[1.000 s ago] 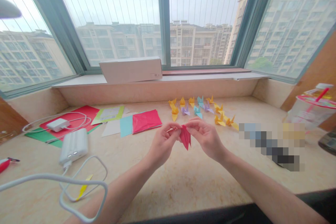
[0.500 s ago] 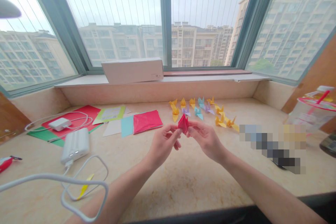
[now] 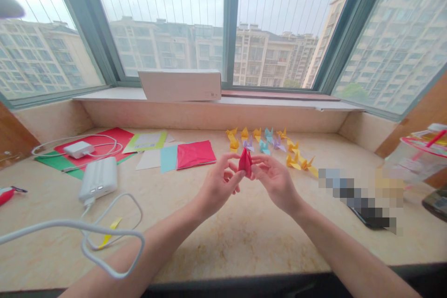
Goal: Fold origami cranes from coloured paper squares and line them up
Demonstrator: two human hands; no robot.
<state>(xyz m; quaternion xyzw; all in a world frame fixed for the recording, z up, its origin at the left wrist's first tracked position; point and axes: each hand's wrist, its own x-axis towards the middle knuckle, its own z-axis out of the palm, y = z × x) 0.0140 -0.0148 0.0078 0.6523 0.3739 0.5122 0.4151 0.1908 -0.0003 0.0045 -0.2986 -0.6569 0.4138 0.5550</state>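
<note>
Between my hands, above the stone counter, is a small folded red paper (image 3: 245,164) with a pointed top. My left hand (image 3: 225,179) pinches its left side with thumb and finger, the other fingers curled below. My right hand (image 3: 274,177) pinches the right side in the same way. Just behind my hands stand several folded paper cranes: yellow ones (image 3: 294,160), a light blue crane (image 3: 264,147) and a purple crane (image 3: 279,143). To the left of my hands lies a stack of red paper sheets (image 3: 196,154) over a light blue sheet (image 3: 168,158).
A white power bank (image 3: 99,179) with a looping cable (image 3: 115,272) lies at left, near a charger plug (image 3: 78,149) on red and green sheets. A white box (image 3: 180,86) stands on the sill. At right are a blurred-out dark object (image 3: 373,216) and a plastic cup (image 3: 405,160).
The view has tilted slightly. Both hands still pinch the red paper, which has turned a little and now looks taller and narrower.
</note>
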